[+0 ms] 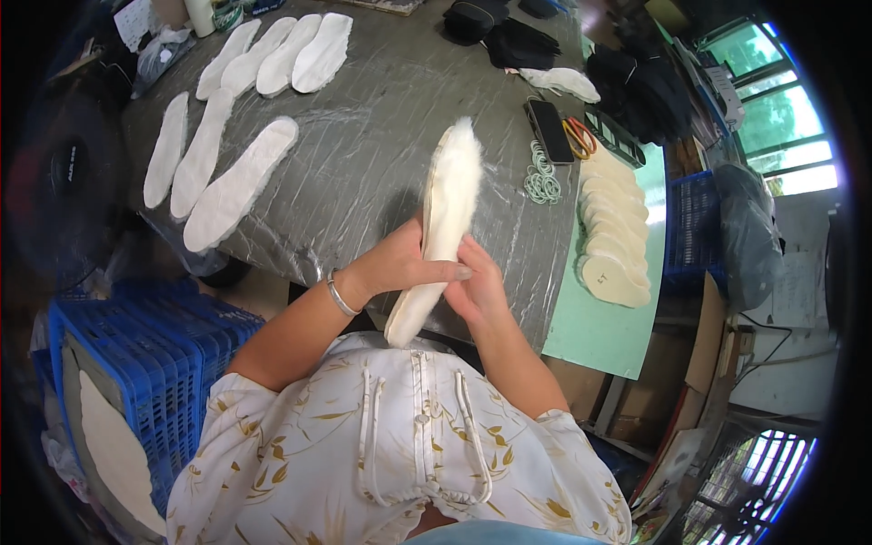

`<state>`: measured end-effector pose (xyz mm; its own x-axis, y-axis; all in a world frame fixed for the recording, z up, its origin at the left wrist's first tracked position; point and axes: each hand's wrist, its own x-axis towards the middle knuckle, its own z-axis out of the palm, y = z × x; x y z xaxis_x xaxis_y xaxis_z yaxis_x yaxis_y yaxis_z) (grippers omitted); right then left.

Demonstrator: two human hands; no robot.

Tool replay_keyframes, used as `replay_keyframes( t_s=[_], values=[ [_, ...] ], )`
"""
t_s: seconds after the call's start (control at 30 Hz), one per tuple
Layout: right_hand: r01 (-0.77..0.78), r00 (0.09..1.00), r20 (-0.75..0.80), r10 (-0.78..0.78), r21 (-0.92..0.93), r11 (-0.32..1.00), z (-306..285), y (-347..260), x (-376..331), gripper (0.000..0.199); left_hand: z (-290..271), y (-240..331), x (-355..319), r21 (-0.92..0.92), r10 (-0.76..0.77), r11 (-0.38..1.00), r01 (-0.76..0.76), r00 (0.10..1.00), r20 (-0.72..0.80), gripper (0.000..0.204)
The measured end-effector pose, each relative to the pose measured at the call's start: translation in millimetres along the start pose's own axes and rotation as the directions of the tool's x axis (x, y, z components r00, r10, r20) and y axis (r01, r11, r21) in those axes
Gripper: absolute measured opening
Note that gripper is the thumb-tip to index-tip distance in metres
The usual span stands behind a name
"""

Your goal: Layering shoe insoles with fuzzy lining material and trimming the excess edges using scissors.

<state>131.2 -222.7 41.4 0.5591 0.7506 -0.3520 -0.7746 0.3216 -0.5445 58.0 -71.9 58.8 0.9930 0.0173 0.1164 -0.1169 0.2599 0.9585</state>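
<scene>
In front of my body I hold a fluffy cream insole [451, 191], turned on edge with its toe end pointing away; its layered side suggests that more than one may be pressed together, but I cannot tell. My left hand [397, 260] is wrapped round its middle, thumb across the fleece, the other fingers hidden behind. From the other side my right hand [481, 287] grips it just below the left thumb. Several white insoles [241, 184] lie on the table to the left, in two rows. At the right, overlapping cream insoles [614, 236] form a fanned stack.
The grey plastic-covered table [372, 145] bears a black phone [549, 132], orange-handled scissors [579, 138] and pale green rubber bands [542, 177]. A green board [602, 343] lies under the fanned stack. Blue crates [136, 363] stand at lower left, black cloth items [522, 44] at the back.
</scene>
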Motion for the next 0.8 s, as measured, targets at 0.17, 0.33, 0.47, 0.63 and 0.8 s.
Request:
replay_keyframes(
  t_s=[0.17, 0.33, 0.47, 0.63, 0.8],
  values=[
    [0.022, 1.0, 0.016, -0.022, -0.007, 1.0, -7.4, 9.2, 6.8, 0.039, 0.1, -13.7, -2.0, 0.026, -0.049, 0.998, 0.05, 0.997, -0.06, 0.051],
    [0.217, 0.931, -0.107, -0.348, -0.606, 0.765, -17.5, -32.9, 8.5, 0.048, 1.9, -11.6, -6.5, 0.04, -0.022, 0.999, 0.025, 0.997, -0.073, 0.05],
    [0.508, 0.809, 0.24, -0.537, -0.745, 0.432, 20.0, -82.0, 1.1, 0.051, 2.7, -4.9, -13.5, 0.141, -0.019, 0.99, 0.02, 1.0, -0.004, 0.048],
    [0.573, 0.722, 0.501, -0.476, -0.82, 0.006, 40.4, -113.1, -6.3, 0.046, 8.7, -5.8, -13.5, 0.211, -0.01, 0.978, 0.007, 1.0, 0.015, 0.051],
    [0.59, 0.57, 0.533, -0.625, -0.795, -0.139, 42.2, -104.9, -10.8, 0.026, 10.9, -6.1, -10.8, 0.239, -0.055, 0.97, 0.035, 0.995, 0.078, 0.065]
  ],
)
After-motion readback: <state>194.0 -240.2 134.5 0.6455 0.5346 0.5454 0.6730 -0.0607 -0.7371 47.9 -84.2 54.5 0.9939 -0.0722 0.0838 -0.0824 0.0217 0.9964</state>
